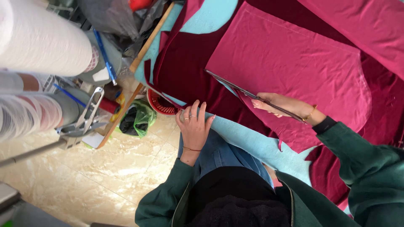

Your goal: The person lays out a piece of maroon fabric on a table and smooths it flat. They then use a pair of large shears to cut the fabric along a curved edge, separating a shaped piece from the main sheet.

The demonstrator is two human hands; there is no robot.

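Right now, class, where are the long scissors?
In the head view, the scissors are right of centre, held in the right hand, blades lying over the dark red fabric beside the pink piece.

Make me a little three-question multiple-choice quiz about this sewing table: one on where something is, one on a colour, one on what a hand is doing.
1. Where is the red basket?
A. On the fabric
B. Below the table's edge, by the green bag
C. In the person's lap

2. What colour is the table cover under the fabric?
A. Light blue
B. Yellow
C. Black

3. What is the right hand doing?
A. Resting empty
B. Holding long scissors
C. Lifting a spool

Answers:
1. B, the basket sits low beside the green bag, off the table.
2. A, light blue shows along the table edge around the dark red fabric.
3. B, the right hand grips the scissors over the pink fabric, while the left hand lies flat at the table edge.
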